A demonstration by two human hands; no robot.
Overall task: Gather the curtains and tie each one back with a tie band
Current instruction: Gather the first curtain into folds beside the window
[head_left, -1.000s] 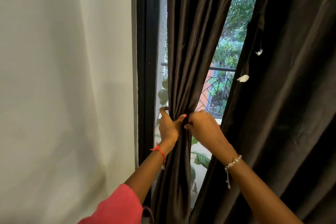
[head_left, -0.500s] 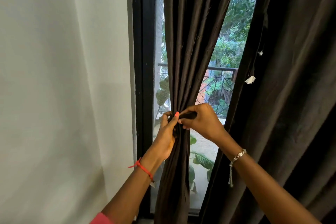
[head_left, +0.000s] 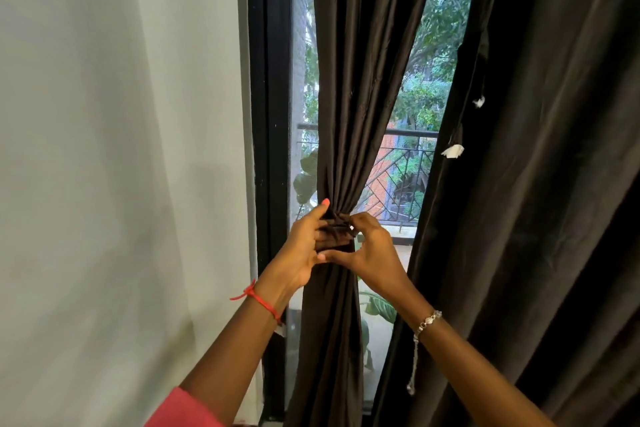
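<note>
At the waist of the gathered curtain [head_left: 346,97], the left hand [head_left: 301,250] and right hand [head_left: 375,255] both pinch the dark tie band [head_left: 337,243] wrapped round the folds, fingers curled on its ends. Fastening looks to be the step in hand; next the ends need securing snugly, then the loose curtain [head_left: 536,184] on the right awaits gathering.

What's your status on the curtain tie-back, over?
Left grip holds gathered curtain; right grip pinches tie band round it. Other curtain hangs loose. Nothing blocking.
</note>
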